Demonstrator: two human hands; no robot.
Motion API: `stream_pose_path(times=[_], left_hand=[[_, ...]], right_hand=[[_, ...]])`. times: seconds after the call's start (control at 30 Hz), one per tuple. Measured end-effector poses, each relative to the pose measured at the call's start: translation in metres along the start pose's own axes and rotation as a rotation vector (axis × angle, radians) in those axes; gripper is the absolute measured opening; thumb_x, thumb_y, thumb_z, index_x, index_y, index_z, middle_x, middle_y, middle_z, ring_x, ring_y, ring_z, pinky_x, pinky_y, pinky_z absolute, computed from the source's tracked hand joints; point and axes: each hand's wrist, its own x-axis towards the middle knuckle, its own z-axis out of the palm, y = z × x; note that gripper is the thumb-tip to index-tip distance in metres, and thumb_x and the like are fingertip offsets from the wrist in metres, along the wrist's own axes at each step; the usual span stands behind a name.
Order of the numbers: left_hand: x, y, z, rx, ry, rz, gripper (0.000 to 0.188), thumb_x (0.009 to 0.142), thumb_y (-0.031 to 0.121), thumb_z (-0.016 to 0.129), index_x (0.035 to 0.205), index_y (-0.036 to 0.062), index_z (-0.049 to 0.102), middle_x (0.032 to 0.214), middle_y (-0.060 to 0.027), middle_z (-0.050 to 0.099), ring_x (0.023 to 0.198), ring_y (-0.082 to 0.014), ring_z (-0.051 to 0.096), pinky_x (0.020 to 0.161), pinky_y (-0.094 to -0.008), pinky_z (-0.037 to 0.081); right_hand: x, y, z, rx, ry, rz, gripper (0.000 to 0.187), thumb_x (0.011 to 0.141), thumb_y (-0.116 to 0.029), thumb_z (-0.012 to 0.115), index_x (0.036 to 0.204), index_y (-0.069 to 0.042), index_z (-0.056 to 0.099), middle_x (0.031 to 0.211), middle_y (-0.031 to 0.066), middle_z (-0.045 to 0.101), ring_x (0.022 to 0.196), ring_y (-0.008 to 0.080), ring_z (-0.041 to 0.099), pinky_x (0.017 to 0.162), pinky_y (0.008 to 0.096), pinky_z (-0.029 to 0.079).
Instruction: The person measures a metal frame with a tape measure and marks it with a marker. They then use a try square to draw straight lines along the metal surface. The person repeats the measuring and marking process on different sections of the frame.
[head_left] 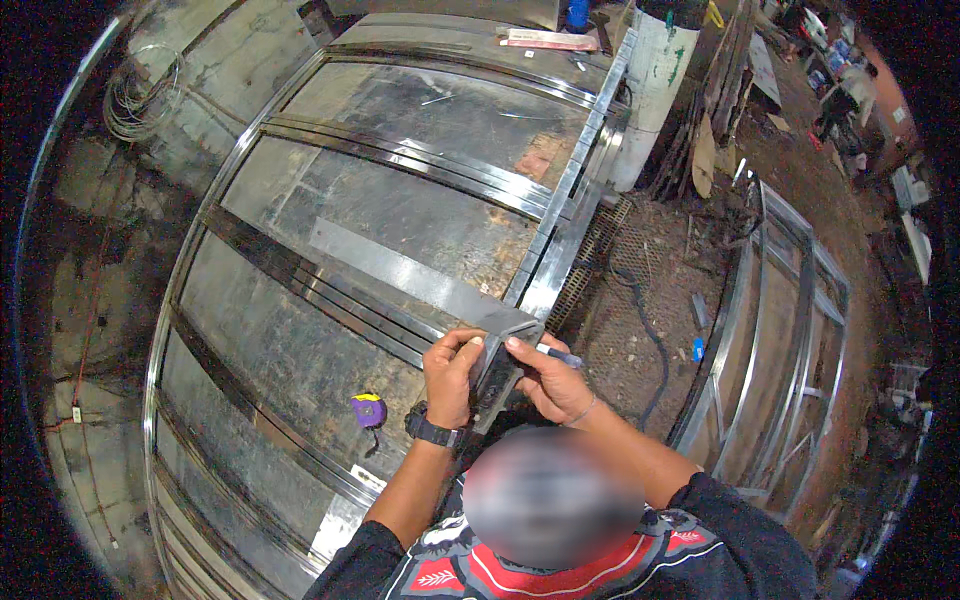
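A long, flat grey metal strip (400, 268) lies slantwise across the framed bench, its right end at the bench's edge near my hands. From that end a narrow dark metal piece (497, 372) runs toward my body; whether the two are joined I cannot tell. My left hand (452, 372) pinches the dark metal piece from its left side, thumb and fingertips closed. On the other side my right hand (552, 382) has its thumb on the same piece near the corner. A marker (562, 356) sticks out between my right fingers. To the left rests a purple and yellow tape measure (369, 411).
Shiny metal bars (420, 170) cross the large bench. Right of it stands another metal frame (765, 340), with a dark cable (655, 350) and a small blue object (698, 349) on the ground between. Wooden planks (705, 130) lean farther back. Coiled wire (140, 95) lies far left.
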Motion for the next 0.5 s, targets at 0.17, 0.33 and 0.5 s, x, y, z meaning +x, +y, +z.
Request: stream_pose_path(times=[0.17,0.33,0.5], left_hand=[[0.004,0.005,0.003,0.029,-0.010,-0.042,0.012,0.091,0.015,0.072,0.091,0.0028,0.071,0.083,0.0028,0.066,0.073,-0.0049,0.054,0.067,-0.0227,0.043],[0.007,0.006,0.014,0.180,0.041,0.039,0.017,0.091,0.019,0.076,0.086,0.0041,0.071,0.076,0.0050,0.063,0.066,-0.0032,0.050,0.060,-0.0217,0.040],[0.006,0.011,0.020,0.229,0.048,0.049,0.021,0.090,0.022,0.078,0.082,0.0038,0.070,0.072,0.0056,0.059,0.065,-0.0035,0.049,0.058,-0.0229,0.039]], right_hand=[[0.001,0.004,0.000,0.001,0.021,-0.033,0.025,0.095,-0.018,0.071,0.117,-0.007,0.067,0.110,0.0049,0.071,0.099,0.0181,0.068,0.081,0.0385,0.059],[-0.007,-0.003,0.009,-0.047,0.055,-0.071,0.025,0.095,-0.018,0.072,0.117,-0.008,0.068,0.107,0.0023,0.071,0.098,0.0163,0.068,0.081,0.0371,0.057],[-0.007,-0.007,0.009,-0.057,0.056,-0.089,0.024,0.094,-0.019,0.073,0.116,-0.011,0.069,0.107,0.0004,0.071,0.101,0.0148,0.066,0.085,0.0362,0.054]])
